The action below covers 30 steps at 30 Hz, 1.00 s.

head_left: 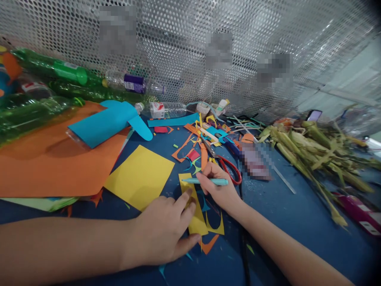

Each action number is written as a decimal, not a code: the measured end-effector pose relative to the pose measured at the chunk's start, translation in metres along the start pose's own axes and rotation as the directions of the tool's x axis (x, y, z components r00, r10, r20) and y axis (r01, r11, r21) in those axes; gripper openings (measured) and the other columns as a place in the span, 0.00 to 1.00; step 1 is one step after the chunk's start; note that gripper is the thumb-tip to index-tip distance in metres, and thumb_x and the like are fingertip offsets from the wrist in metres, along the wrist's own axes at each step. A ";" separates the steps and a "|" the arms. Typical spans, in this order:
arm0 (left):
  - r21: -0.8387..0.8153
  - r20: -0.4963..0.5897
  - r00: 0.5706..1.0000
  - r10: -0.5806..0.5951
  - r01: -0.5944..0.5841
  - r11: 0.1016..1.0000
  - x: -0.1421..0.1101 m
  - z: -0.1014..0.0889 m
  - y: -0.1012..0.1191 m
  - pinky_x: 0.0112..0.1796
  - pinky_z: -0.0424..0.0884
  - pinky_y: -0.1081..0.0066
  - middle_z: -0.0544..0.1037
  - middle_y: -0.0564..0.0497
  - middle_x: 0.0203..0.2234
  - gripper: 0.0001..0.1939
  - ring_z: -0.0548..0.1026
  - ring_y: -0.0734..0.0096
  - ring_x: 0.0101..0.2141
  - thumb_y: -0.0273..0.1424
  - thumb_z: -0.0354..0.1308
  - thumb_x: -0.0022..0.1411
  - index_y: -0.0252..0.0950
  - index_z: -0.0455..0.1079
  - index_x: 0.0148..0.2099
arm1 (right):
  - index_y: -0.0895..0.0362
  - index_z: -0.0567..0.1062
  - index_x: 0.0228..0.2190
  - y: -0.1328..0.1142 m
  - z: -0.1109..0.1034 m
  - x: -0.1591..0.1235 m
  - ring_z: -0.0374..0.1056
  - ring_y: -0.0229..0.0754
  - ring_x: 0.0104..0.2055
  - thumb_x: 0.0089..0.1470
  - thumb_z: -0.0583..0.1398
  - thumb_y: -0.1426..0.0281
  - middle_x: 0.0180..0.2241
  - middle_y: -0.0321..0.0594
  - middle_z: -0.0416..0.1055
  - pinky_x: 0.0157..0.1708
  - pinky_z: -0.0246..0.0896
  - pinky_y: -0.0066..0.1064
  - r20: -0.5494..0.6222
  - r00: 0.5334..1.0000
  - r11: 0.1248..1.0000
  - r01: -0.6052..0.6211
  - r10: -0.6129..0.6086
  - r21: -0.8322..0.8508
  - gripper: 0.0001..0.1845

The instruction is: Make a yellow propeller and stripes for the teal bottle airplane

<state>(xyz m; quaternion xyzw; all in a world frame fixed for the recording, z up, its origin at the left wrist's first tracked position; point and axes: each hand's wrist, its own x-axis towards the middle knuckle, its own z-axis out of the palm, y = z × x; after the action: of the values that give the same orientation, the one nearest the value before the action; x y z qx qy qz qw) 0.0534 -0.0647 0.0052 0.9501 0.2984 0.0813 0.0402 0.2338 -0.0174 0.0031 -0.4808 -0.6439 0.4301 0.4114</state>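
Observation:
My right hand (pixel 216 186) pinches a light teal felt-tip pen (pixel 220 182), its tip over the upper end of a yellow paper strip (pixel 197 222). My left hand (pixel 166 226) lies on that strip, fingers stretched out and pressing it against the blue table. To the left of the strip is a larger yellow sheet (pixel 141 174). Red-handled scissors (pixel 230 169) lie just beyond my right hand, among orange, blue and yellow paper scraps (pixel 204 155). A curved yellow offcut (pixel 219 230) rests beside the strip.
Orange sheets (pixel 59 167) spread over the left, with a blue paper-wrapped bottle (pixel 104 123) on top. Green plastic bottles (pixel 53 69) and a clear bottle (pixel 175 109) line the back by a perforated metal screen (pixel 178 43). Corn husks (pixel 321 151) and a magenta package (pixel 361 212) lie right.

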 end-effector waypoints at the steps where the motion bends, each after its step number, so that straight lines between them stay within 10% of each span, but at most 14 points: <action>1: -0.015 -0.006 1.000 0.003 -0.003 1.000 0.000 0.000 0.000 0.28 0.72 0.60 0.66 0.31 0.50 0.27 0.75 0.54 0.34 0.44 0.40 0.63 0.27 0.63 0.52 | 0.54 0.58 0.20 0.000 0.000 0.000 0.52 0.31 0.15 0.53 0.57 0.67 0.12 0.26 0.57 0.18 0.48 0.25 0.003 1.000 1.000 -0.002 0.002 -0.001 0.15; 30: 0.018 0.029 1.000 -0.005 0.004 1.000 0.001 -0.002 0.001 0.29 0.73 0.58 0.66 0.32 0.51 0.27 0.75 0.53 0.35 0.42 0.40 0.63 0.26 0.62 0.54 | 0.54 0.56 0.21 0.005 0.002 0.002 0.52 0.32 0.16 0.54 0.56 0.68 0.13 0.26 0.55 0.17 0.48 0.25 -0.075 0.997 0.995 0.018 -0.025 -0.094 0.14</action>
<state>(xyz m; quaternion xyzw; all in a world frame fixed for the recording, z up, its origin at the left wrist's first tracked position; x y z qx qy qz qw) 0.0542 -0.0649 0.0078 0.9509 0.3006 0.0646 0.0362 0.2334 -0.0151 -0.0024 -0.5085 -0.6521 0.3767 0.4173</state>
